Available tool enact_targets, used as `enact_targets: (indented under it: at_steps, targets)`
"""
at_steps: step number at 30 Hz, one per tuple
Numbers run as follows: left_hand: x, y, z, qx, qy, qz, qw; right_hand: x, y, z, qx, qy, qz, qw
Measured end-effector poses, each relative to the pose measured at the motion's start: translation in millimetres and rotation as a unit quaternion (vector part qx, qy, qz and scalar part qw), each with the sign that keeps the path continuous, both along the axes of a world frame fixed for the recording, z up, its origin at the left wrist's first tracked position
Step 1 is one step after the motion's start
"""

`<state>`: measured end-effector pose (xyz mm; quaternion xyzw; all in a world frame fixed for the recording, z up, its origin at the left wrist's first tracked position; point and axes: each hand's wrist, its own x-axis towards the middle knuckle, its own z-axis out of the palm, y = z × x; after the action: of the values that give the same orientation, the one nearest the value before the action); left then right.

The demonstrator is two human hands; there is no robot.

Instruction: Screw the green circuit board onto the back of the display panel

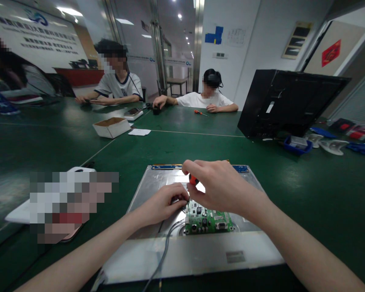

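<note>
Green tabletop (185, 148) spreads across the room toward glass doors (176, 40), with two people in white shirts seated on its far side and another person partly in view at the far left. On the near edge lies a flat metal-backed panel (142, 198), with a narrow blue strip (240, 168) along its far edge and a green circuit board (209, 221) near its middle. Grey cables (167, 243) run from the board's left side down over the panel's near edge.

Above the board's far side, the right hand (219, 182) grips an orange-and-black tool handle (194, 179) between the thumb and curled fingers; the handle sits over the panel, just beyond the board's far left corner. The left hand (167, 200) lies low over the panel, its thumb and forefinger drawn close together right by that same corner, below the handle; whether anything is pinched there cannot be told. Most of the board shows between the forearms, nearer to the wearer than both sets of fingertips.

Farther off, a black monitor casing (280, 105) stands at the right, and a white open box (111, 129) sits at the left.
</note>
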<state>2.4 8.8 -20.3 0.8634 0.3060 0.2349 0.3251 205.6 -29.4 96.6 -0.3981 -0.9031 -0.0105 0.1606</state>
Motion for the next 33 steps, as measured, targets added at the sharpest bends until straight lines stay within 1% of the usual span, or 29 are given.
enact_targets:
  at_steps: [6,9,17,21,24,28,33]
  targets:
    - [1.6,-2.3,5.1,-0.024,-0.010,-0.006,1.000,0.5,2.0,-1.6,0.008,0.004,0.005,1.000]
    - [1.5,-1.5,4.2,-0.012,-0.007,-0.006,1.000,0.6,2.6,-2.8,0.012,0.010,0.011,1.000]
    - [0.3,0.4,0.7,0.012,-0.003,0.001,1.000,-0.5,0.7,-1.2,-0.016,0.009,0.003,1.000]
    - [0.9,-0.2,1.1,-0.002,-0.007,-0.003,1.000,-0.3,0.8,-1.9,-0.001,0.004,0.005,1.000]
    - [1.5,-0.6,1.6,-0.016,-0.013,-0.007,1.000,0.4,2.1,-3.2,0.024,0.000,0.001,1.000]
    - [1.3,-0.4,2.2,-0.015,-0.005,-0.013,1.000,1.1,3.4,-4.3,0.049,0.000,0.000,0.999]
    - [0.2,0.3,0.9,0.007,0.001,-0.001,1.000,-0.7,2.0,-2.4,0.013,0.007,0.001,1.000]
